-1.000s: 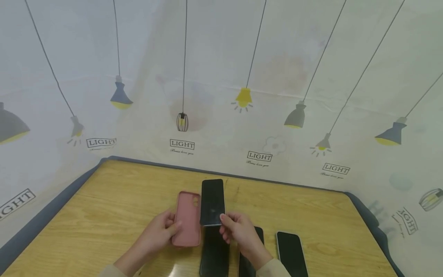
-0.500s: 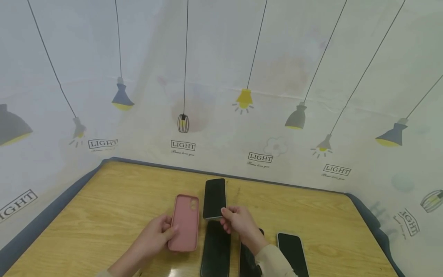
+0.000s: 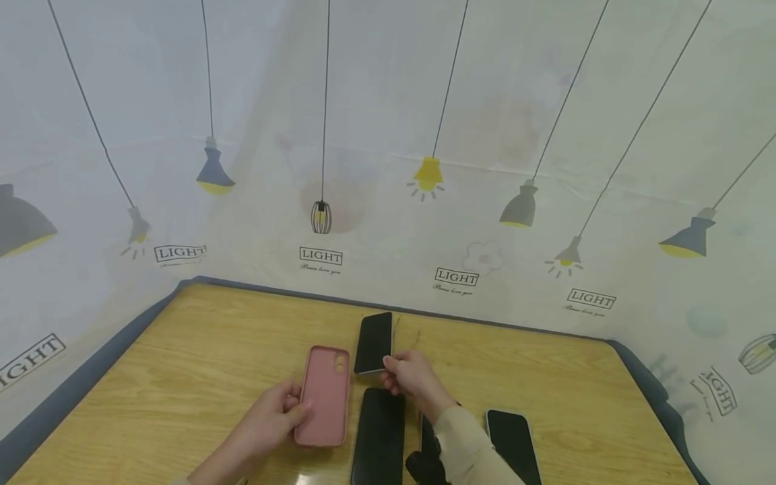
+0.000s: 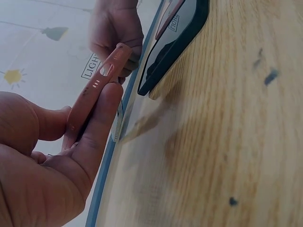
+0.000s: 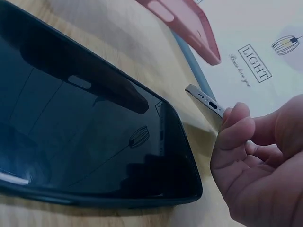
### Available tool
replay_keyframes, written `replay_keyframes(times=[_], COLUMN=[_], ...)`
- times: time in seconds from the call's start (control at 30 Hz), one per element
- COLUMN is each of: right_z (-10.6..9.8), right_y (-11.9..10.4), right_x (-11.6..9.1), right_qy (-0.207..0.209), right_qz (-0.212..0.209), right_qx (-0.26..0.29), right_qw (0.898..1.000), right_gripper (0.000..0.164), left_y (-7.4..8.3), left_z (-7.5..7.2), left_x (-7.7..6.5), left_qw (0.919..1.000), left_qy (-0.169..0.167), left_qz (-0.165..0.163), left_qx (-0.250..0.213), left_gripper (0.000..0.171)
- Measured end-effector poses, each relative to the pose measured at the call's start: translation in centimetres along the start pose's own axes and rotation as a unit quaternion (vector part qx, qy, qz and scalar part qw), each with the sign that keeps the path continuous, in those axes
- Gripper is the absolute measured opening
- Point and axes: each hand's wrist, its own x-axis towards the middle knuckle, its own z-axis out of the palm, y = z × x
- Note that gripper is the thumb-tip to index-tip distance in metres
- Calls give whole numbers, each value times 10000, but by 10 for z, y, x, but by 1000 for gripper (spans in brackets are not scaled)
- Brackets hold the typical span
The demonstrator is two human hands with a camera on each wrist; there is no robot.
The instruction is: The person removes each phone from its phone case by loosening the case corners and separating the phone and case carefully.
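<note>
One pink case [image 3: 325,397], inside showing, pinched by left grip [image 3: 274,414]; right grip [image 3: 417,379] pinches silver-edged phone [image 3: 373,342].

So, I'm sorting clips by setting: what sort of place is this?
Possibly a screened-off tabletop workspace: lamp-printed sheeting hangs behind and beside a wood-grain table, where dark-screened phones lie.

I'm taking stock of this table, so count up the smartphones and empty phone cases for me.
Smartphones: 4, one partly hidden by the right sleeve
Empty pink phone case: 1
Total: 5
</note>
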Motion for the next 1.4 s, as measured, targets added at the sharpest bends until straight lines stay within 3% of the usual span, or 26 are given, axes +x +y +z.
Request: replay_keyframes(times=[0.27, 0.57, 0.7, 0.8, 0.97, 1.13, 1.33, 1.4], right_z=[5, 8, 10, 13, 17, 19, 18, 17], right_y=[3, 1, -1, 1, 5, 6, 10, 12], right_x=[14, 21, 24, 28, 34, 38, 45, 46], right_qy=[-11, -61, 100, 273, 601, 756, 1021, 1064], right_qz=[230, 396, 332, 96, -250, -365, -723, -812], right_qx=[127, -151, -352, -865, -2032, -2613, -3405, -3407], right_qw=[9997, 9991, 9988, 9958, 9770, 9616, 9319, 9306], right_gripper=[20, 17, 11, 20, 25, 31, 30, 29], left_y=[-1, -4, -2, -1, 1, 1, 1, 2], left_z=[-2, 0, 0, 0, 0, 0, 0, 1], left_x=[-1, 2, 2, 1, 1, 0, 0, 1], left_qw=[9999, 9999, 9999, 9996, 9992, 9994, 9993, 9991], left_qy=[-123, -16, -3, -21, -27, -32, -20, 14], left_qz=[56, -113, -164, -267, -404, -342, -380, -411], left_qx=[-97, -30, 39, 54, 41, -3, 63, 107], left_gripper=[23, 26, 26, 26, 27, 29, 27, 25])
